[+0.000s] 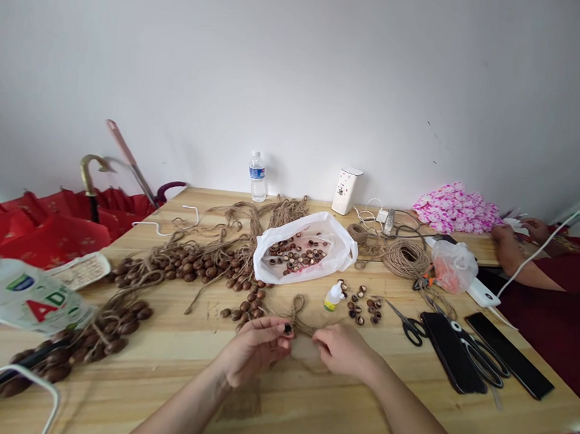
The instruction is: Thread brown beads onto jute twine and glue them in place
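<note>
My left hand [256,349] pinches a brown half nut shell [288,329] between thumb and fingers, its dark hollow facing up. My right hand [344,351] is closed at the end of a jute twine [307,327]; its fingertips partly hide what they grip. The twine's knotted loop lies just beyond both hands. A small glue bottle [333,297] with a white cap stands past my right hand, beside several loose half shells [360,306]. Farther back, an open white plastic bag [341,251] holds many more shells. Brown nuts tied on twine [193,263] are heaped to the left.
Black-handled scissors [413,330], larger scissors [482,356] and a phone [451,354] lie at right. Behind them is a twine coil [405,258]. A water bottle [257,179] stands by the wall. Another person's hand [507,240] is at far right; a white-green bottle [34,296] is left.
</note>
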Demonstrator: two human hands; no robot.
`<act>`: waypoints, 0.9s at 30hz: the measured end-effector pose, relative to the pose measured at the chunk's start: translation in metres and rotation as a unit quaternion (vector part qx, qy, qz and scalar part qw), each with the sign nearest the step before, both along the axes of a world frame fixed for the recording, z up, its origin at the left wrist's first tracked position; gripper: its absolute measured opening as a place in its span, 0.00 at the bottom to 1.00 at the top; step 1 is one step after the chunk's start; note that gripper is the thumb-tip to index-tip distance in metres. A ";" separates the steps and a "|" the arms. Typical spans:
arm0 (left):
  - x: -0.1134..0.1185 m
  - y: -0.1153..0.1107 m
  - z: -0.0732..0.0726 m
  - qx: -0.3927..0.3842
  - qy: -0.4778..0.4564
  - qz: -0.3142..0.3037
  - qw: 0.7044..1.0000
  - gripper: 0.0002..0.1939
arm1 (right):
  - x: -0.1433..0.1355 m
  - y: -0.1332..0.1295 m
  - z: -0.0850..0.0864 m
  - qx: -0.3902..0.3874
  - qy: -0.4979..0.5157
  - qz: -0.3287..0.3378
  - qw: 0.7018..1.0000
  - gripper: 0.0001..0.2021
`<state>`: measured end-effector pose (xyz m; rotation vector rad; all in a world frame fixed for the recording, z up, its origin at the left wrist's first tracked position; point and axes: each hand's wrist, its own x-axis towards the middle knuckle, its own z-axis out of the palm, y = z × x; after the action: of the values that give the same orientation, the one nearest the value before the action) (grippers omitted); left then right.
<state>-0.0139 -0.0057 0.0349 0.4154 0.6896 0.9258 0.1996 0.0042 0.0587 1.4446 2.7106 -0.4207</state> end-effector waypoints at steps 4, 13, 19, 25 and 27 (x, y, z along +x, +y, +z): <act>0.000 0.001 0.000 -0.003 0.012 0.005 1.000 0.05 | 0.005 0.003 0.004 0.053 -0.044 -0.053 0.996 0.10; -0.005 0.003 0.001 0.040 -0.018 0.054 0.998 0.05 | -0.021 -0.018 -0.016 0.026 0.084 0.201 0.976 0.11; -0.007 0.007 0.003 0.058 -0.013 0.086 0.995 0.07 | -0.030 -0.020 -0.033 0.043 0.067 0.233 0.969 0.05; -0.004 0.005 -0.001 0.084 -0.017 0.042 0.995 0.09 | -0.029 -0.016 -0.032 -0.065 0.255 0.148 0.953 0.04; -0.003 0.004 -0.003 0.094 -0.015 0.034 0.995 0.10 | -0.027 -0.012 -0.032 -0.164 0.358 0.045 0.918 0.05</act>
<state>-0.0165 -0.0022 0.0317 0.5457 0.5943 1.0627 0.1723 -0.0073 0.0264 1.2264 2.9524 -1.5834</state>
